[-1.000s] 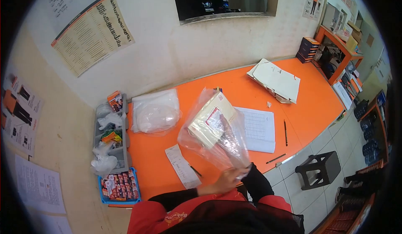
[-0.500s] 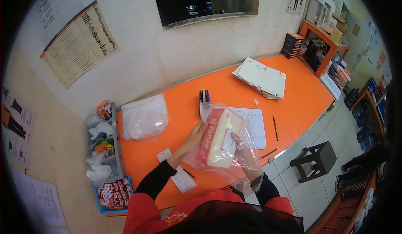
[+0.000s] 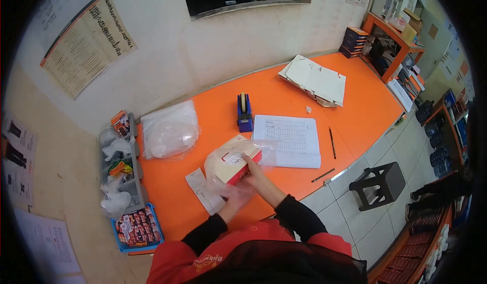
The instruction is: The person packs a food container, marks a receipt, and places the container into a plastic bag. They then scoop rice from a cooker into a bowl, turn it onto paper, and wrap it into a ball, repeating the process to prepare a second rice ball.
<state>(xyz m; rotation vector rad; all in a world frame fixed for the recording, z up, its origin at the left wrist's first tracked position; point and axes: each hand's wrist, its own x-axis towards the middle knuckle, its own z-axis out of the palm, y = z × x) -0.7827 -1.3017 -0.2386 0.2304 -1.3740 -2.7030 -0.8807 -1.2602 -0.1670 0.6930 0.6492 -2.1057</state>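
The box (image 3: 227,169) is coloured cream and red, the table (image 3: 278,100) orange. White paper (image 3: 291,138) is lined with a grid; the tape dispenser (image 3: 245,124) is coloured blue, the stool (image 3: 388,180) dark grey.

A person (image 3: 223,251) in red holds a cream-and-red box (image 3: 231,170), clear plastic (image 3: 211,171) around it, over an orange counter (image 3: 368,96) — right grip (image 3: 252,170) at its right side, thumb on top, left grip (image 3: 239,196) low at its near side. A paper slip (image 3: 204,191) lies just left; farther off sit a blue tape dispenser (image 3: 244,119), gridded sheets (image 3: 286,141) and pale folders (image 3: 317,81). Folded plastic sheeting (image 3: 169,129) lies left, beside a grey organizer (image 3: 132,182) — at right, a dark stool (image 3: 379,185) stands on the tiled floor (image 3: 350,213).
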